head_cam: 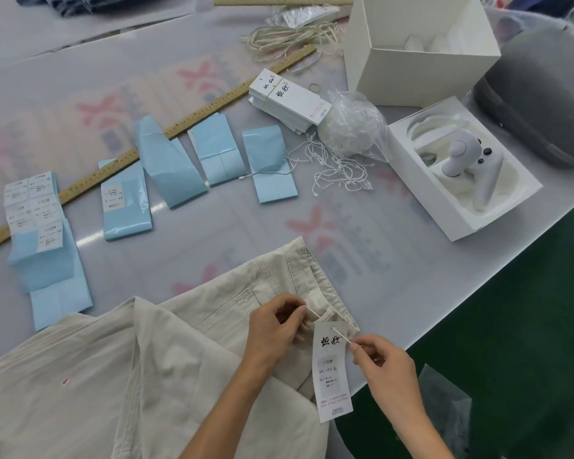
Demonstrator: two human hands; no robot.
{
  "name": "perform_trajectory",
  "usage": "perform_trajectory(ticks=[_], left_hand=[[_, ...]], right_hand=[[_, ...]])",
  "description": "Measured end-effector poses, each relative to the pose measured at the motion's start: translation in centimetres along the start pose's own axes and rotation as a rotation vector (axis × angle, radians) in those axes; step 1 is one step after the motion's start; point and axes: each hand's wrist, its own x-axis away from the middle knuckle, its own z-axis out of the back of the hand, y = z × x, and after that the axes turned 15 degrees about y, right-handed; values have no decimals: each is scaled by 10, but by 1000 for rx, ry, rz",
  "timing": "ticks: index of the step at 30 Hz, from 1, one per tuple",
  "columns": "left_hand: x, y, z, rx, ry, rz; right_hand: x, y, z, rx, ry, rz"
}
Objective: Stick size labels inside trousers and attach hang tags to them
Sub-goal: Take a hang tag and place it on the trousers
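A hang tag (331, 369) is seen at the lower centre of the frame, lying against the waistband of cream trousers (153, 359) that are spread over the lower left of the tabletop (212, 226). The tag's long axis runs almost straight down the frame, its punched top end toward the waistband. A thin cord (340, 334) is threaded through that hole: one end is pinched in the narrow grip of the left hand (279, 329) just up-left of the tag, the other is pinched by the right hand (381, 362) just right of it. The cord is stretched on a slant between the two grips, across the tag's top. The right hand is judged the nearer to the tag's hole, the left nearer to the waistband loop where the fastening would be made.

Counted: one pair of trousers, one tag in hand, one bundled stack of spare tags (289, 99) at upper centre, five blue packets of size labels (126, 207) in a row across the left and middle, one clear bag of cords (353, 127), and two wooden rulers (193, 119).
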Motion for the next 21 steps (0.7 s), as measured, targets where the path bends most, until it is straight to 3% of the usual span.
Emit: perform_trajectory(ticks=[4,10,16,21], left_hand=[[4,1,-2,92,71,46],[5,11,-7,126,71,17],[5,28,-16,139,-39,-21],[2,33,-23,150,-92,-53]], right_hand=[[0,11,6,68,3,-17],[-3,-1,13,-51,33,13],[-15,-21,12,-152,118,53],[-20,-39,2,-235,56,106]])
